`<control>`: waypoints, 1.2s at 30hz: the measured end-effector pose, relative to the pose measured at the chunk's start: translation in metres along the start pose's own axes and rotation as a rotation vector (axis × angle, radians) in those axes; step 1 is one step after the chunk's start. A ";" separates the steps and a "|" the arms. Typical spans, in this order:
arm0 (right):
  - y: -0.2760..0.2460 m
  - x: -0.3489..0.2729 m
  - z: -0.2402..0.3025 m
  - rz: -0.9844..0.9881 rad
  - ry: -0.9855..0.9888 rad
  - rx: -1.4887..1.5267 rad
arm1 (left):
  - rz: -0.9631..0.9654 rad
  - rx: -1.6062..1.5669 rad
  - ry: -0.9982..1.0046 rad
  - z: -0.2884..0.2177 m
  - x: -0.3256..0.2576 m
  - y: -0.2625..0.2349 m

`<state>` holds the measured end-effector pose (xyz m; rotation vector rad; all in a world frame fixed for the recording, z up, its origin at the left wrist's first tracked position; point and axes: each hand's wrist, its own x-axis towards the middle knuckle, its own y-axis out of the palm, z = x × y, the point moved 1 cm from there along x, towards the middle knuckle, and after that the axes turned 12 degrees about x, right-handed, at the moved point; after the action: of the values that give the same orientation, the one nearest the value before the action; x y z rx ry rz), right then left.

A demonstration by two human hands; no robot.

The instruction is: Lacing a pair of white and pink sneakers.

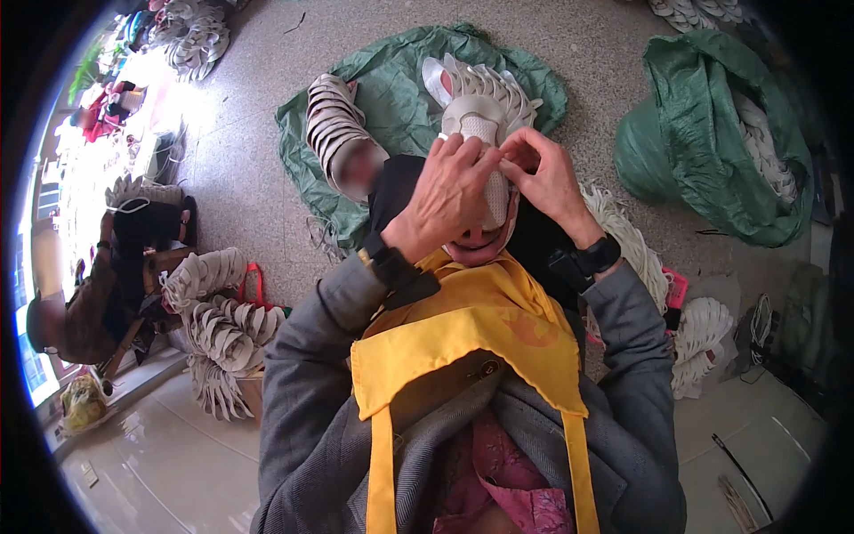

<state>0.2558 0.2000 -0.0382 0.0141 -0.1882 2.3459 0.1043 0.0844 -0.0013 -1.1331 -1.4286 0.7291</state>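
A white mesh shoe upper [471, 118] lies on my lap, its toe end pointing away from me. My left hand [452, 190] is closed over its left side, the fingers bent onto the upper. My right hand [553, 182] is at the upper's right edge, thumb and forefinger pinched together close to the left fingertips. What sits in that pinch is too small to make out. The opening near my apron has a pinkish lining [476, 247]. Beside my right thigh hangs a bundle of white laces [623, 233].
A green woven sack [405, 67] is spread on the floor ahead, with a stack of shoe uppers [331, 116] on it. Another green sack [654, 151] holds white pieces at the right. More uppers [222, 329] are piled at the left, near a seated person [93, 294].
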 end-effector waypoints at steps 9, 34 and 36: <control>0.026 -0.005 0.044 -0.039 -0.583 -0.467 | 0.015 -0.040 -0.089 0.009 -0.056 -0.078; 0.049 -0.003 0.026 0.029 -0.296 -0.528 | -0.049 -0.046 -0.372 0.016 -0.018 0.011; 0.051 -0.004 0.026 0.026 -0.309 -0.549 | -0.057 -0.052 -0.358 0.017 -0.020 0.014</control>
<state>0.2219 0.1579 -0.0196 0.1049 -0.9801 2.2326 0.0900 0.0734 -0.0244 -1.0301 -1.7810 0.8905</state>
